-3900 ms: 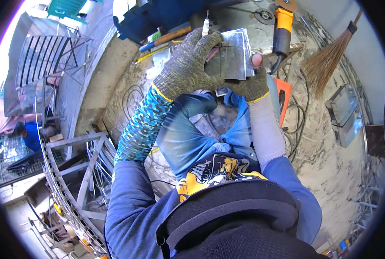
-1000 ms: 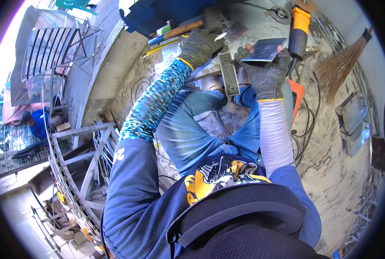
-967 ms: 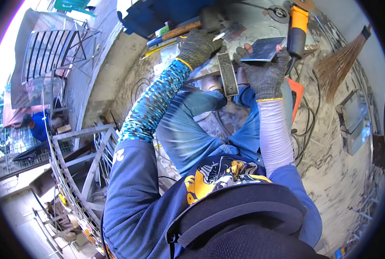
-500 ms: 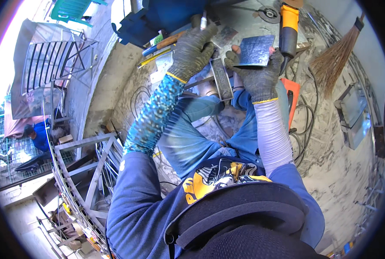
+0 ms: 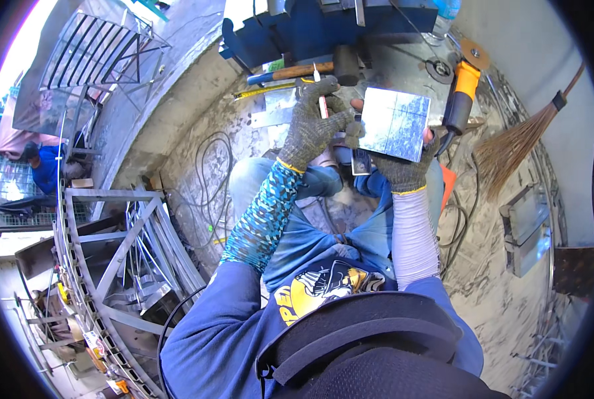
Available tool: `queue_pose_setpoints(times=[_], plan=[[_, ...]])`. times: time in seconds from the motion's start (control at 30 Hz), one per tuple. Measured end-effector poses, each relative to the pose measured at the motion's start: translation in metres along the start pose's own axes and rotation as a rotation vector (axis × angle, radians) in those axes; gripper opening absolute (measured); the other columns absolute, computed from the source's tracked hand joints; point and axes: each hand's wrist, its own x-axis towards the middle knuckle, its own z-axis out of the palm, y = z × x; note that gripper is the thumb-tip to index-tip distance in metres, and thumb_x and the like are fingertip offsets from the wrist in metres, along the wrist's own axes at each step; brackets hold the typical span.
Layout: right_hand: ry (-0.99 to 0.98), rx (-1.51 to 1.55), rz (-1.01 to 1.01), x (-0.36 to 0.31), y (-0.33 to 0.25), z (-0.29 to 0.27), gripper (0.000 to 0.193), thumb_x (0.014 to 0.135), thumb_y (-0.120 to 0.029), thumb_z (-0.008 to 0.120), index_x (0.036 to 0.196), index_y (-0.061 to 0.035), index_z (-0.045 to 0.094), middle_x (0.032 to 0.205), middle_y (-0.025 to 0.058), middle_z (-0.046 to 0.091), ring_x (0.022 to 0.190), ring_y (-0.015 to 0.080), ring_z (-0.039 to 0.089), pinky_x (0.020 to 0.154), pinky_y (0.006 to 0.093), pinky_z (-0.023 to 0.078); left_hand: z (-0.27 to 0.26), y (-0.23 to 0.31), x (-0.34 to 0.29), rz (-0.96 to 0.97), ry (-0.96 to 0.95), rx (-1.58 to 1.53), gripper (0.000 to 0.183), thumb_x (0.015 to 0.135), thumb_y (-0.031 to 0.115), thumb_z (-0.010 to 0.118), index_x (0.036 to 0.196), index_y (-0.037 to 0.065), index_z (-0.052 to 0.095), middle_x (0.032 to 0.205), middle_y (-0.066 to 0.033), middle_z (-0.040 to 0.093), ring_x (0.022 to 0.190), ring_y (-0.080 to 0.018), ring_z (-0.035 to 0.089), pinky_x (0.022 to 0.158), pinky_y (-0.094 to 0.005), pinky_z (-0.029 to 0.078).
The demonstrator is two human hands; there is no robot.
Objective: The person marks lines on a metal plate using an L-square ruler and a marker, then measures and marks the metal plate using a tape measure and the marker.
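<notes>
Twelve o'clock: left gloved hand (image 5: pixel 308 130) holds white pen (image 5: pixel 323 106). Two o'clock: right gloved hand (image 5: pixel 402 171) grips lined metal plate (image 5: pixel 395 125). Likely marking step; next move calls for steady plate.

Reaching forward with gloved left hand (image 5: pixel 312 130) and gloved right hand (image 5: pixel 403 174)

Slants left forearm (image 5: pixel 260 216) toward one o'clock, with left wrist (image 5: pixel 289 165) nearly straight. Curls left fingers (image 5: pixel 327 86) into a pinch, aimed at one. Runs right forearm (image 5: pixel 414 229) up toward twelve, with right wrist (image 5: pixel 410 190) nearly straight. Hooks right fingers (image 5: pixel 353 130) toward eleven and right thumb (image 5: pixel 429 136) toward one, in a spread grip.
</notes>
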Motion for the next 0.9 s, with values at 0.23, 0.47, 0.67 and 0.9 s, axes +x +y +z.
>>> queue_pose_setpoints(times=[0.23, 0.47, 0.67, 0.9], plan=[[-0.066, -0.022, 0.054, -0.002, -0.004, 0.0, 0.114, 0.073, -0.054, 0.086, 0.154, 0.0039, 0.031, 0.15, 0.0431, 0.035, 0.13, 0.0449, 0.054, 0.102, 0.0547, 0.053, 0.003, 0.015, -0.007, -0.024, -0.067, -0.201, 0.066, 0.079, 0.003, 0.085, 0.137, 0.002, 0.053, 0.117, -0.0126, 0.065, 0.1, -0.0198, 0.067, 0.091, -0.0346, 0.057], [-0.172, 0.185, 0.094, 0.002, -0.015, -0.021, 0.114, 0.072, -0.054, 0.085, 0.153, 0.0065, 0.031, 0.146, 0.0436, 0.038, 0.125, 0.0522, 0.055, 0.1, 0.0592, 0.053, 0.0, 0.018, -0.015, -0.137, -0.005, -0.361, 0.039, 0.101, 0.004, 0.058, 0.139, 0.003, 0.051, 0.124, -0.0104, 0.06, 0.101, -0.0185, 0.065, 0.085, -0.0337, 0.057], [-0.252, 0.22, -0.059, 0.002, -0.024, -0.02, 0.121, 0.076, -0.07, 0.075, 0.155, 0.0058, 0.025, 0.15, 0.045, 0.032, 0.125, 0.0561, 0.053, 0.1, 0.0638, 0.051, -0.025, 0.035, -0.032, -0.017, -0.068, -0.029, 0.069, 0.098, 0.004, 0.061, 0.157, 0.006, 0.026, 0.14, -0.0121, 0.05, 0.094, -0.0155, 0.063, 0.083, -0.0325, 0.055], [-0.119, 0.245, -0.05, -0.001, -0.021, -0.019, 0.121, 0.079, -0.075, 0.069, 0.157, 0.0049, 0.023, 0.149, 0.0441, 0.032, 0.116, 0.0568, 0.057, 0.092, 0.0659, 0.053, -0.054, 0.055, -0.037, 0.037, -0.178, 0.378, 0.03, 0.099, 0.017, 0.065, 0.124, 0.0, 0.067, 0.105, -0.0103, 0.071, 0.093, -0.0161, 0.067, 0.084, -0.0311, 0.055]])
